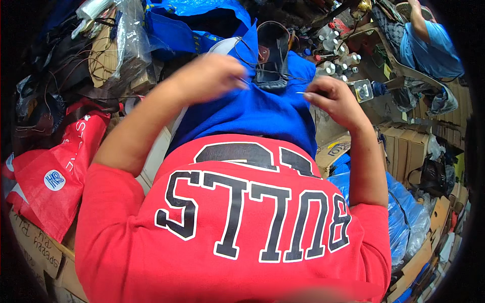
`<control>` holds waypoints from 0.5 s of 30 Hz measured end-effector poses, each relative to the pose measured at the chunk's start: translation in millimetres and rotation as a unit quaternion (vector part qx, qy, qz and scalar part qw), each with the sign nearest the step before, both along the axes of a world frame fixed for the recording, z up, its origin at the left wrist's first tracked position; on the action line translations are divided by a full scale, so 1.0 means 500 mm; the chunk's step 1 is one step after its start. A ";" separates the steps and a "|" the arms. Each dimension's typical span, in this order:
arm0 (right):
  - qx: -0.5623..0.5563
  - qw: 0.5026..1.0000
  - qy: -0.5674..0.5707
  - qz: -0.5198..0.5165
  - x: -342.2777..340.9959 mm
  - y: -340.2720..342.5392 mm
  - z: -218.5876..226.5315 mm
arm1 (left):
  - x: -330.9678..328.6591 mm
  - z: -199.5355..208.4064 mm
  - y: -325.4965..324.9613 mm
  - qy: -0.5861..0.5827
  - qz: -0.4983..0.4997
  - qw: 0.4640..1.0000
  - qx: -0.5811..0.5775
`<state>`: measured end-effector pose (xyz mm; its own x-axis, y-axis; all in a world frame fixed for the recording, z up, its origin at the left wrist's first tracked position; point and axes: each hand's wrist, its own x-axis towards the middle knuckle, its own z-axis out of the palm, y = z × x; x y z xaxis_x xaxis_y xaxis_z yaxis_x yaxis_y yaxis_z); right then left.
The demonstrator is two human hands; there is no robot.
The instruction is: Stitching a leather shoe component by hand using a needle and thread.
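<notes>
A dark shoe point(273, 58) with a brown leather patch and loose dark laces or threads rests on the blue cloth over my lap. My left hand point(214, 76) is raised just left of the shoe, blurred by motion. Its fingers are bent together; whatever they pinch is too smeared to name. To the right of the shoe, my right hand point(333, 98) is closed in a pinch. A thin pale needle-like piece point(300, 93) sticks out from its fingertips toward the shoe. Both hands are apart from the shoe.
Several clear plastic bottles point(339, 63) stand beyond my right hand, beside a bottle of yellowish liquid point(362, 91). A blue bag point(197, 30) lies at the far side, a red bag point(58, 166) at left. Cardboard boxes point(404, 149) sit at right. Another person's blue sleeve point(429, 48) shows far right.
</notes>
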<state>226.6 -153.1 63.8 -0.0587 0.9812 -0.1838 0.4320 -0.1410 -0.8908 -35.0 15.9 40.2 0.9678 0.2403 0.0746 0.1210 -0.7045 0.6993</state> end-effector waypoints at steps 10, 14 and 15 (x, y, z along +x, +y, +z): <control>-0.297 0.755 -0.492 -0.315 0.446 -0.549 -0.150 | -0.431 0.244 0.316 0.085 0.621 0.675 0.390; -0.212 0.845 -0.407 -0.274 0.364 -0.421 -0.174 | -0.240 0.110 0.250 -0.096 0.457 0.845 0.261; -0.142 0.918 -0.238 -0.284 0.307 -0.345 -0.177 | -0.124 0.071 0.183 -0.149 0.335 0.904 0.218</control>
<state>380.2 -325.4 -24.5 0.6013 0.7373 -0.3078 0.5482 -0.6610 -0.5123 -97.0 107.2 75.9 0.5372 0.6507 0.5367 0.4755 -0.7592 0.4445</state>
